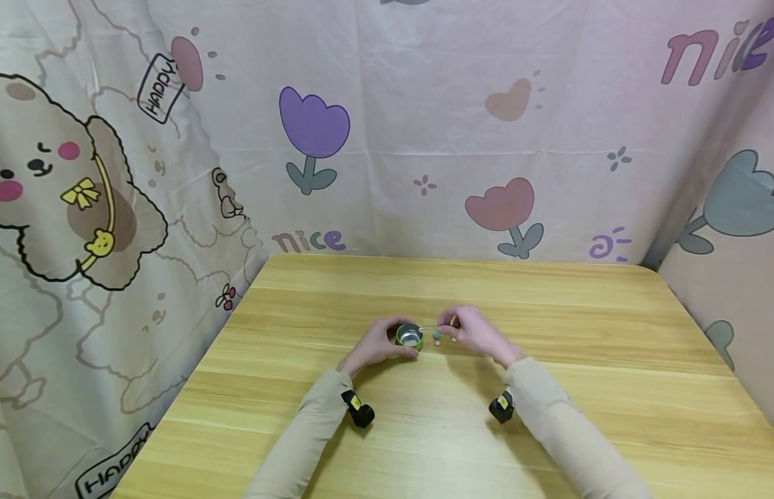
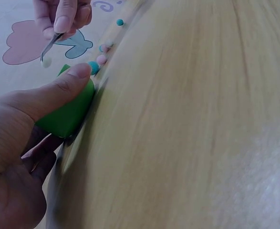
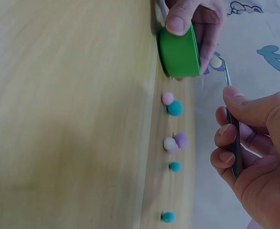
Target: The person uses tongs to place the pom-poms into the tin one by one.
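My left hand (image 1: 375, 344) curves round a small round green tin (image 3: 179, 53), thumb on one side and fingers on the other. The tin is open at the top with a silvery inside, and stands on the table. In my right hand (image 1: 477, 331) is a pair of tweezers (image 3: 236, 155) with a dark handle and a bent metal tip, pinched between thumb and fingers. A small pale ball (image 3: 216, 62) is at the tweezers' tip, above the tin's rim. Beside the tin lie a teal ball (image 3: 175, 108) and a pink ball (image 3: 167, 98).
Further right on the wooden table (image 1: 387, 443) lie a purple ball (image 3: 181, 139), a white ball (image 3: 169, 143) and a few other small balls, some touching. A printed cloth (image 1: 418, 118) hangs behind the table and at both sides.
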`<state>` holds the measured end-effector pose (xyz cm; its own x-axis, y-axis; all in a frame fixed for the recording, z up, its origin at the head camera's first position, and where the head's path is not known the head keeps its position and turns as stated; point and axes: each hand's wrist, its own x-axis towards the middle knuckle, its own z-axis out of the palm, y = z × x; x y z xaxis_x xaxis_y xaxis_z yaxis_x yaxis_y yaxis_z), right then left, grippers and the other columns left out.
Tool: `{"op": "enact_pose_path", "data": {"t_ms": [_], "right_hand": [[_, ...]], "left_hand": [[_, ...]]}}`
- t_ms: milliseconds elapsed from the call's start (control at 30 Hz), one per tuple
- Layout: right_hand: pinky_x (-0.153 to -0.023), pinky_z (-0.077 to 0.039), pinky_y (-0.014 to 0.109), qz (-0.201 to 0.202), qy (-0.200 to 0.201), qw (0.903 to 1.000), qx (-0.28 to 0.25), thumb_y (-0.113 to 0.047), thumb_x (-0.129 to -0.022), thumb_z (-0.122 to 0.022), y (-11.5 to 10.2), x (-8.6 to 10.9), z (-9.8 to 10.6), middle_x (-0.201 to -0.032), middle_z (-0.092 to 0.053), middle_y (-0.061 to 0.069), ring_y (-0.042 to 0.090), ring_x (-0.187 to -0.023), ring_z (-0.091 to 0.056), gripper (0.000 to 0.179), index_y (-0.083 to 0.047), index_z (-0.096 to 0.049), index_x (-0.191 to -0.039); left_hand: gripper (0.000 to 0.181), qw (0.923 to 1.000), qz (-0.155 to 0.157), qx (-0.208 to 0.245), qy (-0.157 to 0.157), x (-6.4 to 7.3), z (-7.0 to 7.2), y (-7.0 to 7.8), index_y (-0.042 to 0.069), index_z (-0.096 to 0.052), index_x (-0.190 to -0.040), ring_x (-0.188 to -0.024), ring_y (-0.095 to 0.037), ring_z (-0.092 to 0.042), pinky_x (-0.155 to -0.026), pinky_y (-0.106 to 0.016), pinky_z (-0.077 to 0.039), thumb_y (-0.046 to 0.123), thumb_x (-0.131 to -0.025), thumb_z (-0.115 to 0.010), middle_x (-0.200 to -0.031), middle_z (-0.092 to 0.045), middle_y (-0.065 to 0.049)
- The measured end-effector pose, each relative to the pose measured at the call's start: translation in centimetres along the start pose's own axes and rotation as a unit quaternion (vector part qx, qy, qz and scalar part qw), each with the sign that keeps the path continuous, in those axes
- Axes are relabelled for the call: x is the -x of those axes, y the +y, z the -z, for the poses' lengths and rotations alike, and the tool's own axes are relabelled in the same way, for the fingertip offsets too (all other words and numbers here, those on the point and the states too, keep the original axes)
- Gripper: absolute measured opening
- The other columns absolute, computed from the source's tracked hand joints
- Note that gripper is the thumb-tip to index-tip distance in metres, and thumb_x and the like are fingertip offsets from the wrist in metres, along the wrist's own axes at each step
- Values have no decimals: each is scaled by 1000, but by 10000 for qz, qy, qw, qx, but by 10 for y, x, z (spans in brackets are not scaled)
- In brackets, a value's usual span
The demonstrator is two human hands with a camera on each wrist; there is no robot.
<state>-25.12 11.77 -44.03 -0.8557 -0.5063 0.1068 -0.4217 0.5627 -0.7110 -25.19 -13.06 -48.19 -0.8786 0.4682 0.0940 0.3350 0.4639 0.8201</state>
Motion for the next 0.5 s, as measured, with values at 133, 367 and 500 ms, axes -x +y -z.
{"op": "enact_pose_path", "data": {"t_ms": [133,367,500], "right_hand": [[-56,-48,18,61,14,10000,59,-7,-95,-67,-1,-3,-4,-84,-72,14,10,-66,-57,7,-2,-70,-96],[-58,-47,19,55,42,9999,87,-9,-94,-68,-2,-6,-8,-83,-72,12,9,-68,-57,5,-5,-70,-92],[-59,-47,19,54,38,9999,91,-9,-94,-68,-3,-7,-8,-83,-71,11,9,-69,-57,5,-6,-70,-92]], "left_hand": [[68,10000,23,37,-3,0,0,0,4,-61,-133,-118,-26,-63,-107,-40,-51,20,-74,-90,-128,-68,-11],[68,10000,0,24,24,-1,-1,-2,4,-61,-133,-118,-25,-63,-107,-39,-50,20,-74,-90,-128,-68,-11],[68,10000,2,58,19,-1,-1,-3,4,-61,-132,-118,-25,-63,-107,-39,-50,20,-73,-90,-128,-68,-11]]}}
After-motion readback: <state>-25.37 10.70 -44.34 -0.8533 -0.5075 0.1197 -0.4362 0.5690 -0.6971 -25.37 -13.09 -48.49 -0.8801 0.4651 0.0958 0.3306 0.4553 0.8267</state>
